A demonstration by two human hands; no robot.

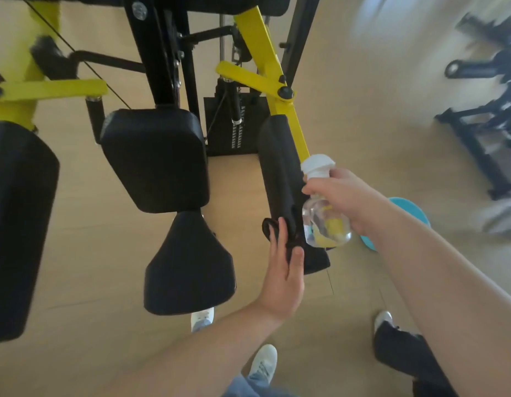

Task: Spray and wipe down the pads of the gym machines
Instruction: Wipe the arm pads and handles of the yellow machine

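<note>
Wiping step in hand, by my read. Left grip (283, 270) is lying nearly flat, fingers straight, pressing a dark cloth (269, 225) onto the lower end of the long arm pad (278, 167). Cloth is bunching between fingers and thumb; whether the thumb is pinching it I cannot tell. Right grip (344, 196) is curling round the bottle (326, 224), a clear one with a white top, just at 3 o'clock of the pad; nozzle direction is not showing.

The arm pad is hanging on the yellow arm (265, 44), running from centre toward 5 o'clock. Back pad (154, 159) is sitting at 9 o'clock of it, seat pad (188, 262) at 7 o'clock, and another big pad (19, 224) at far 9 o'clock. A teal disc (410, 209) is lying on the floor (348, 96) behind the right wrist.

Judging the task as early: three pads are looking untouched. Next move is probably calling for dragging the cloth up the pad's length toward 12 o'clock, keeping flat pressure, with the bottle held clear; then spraying the back pad.
</note>
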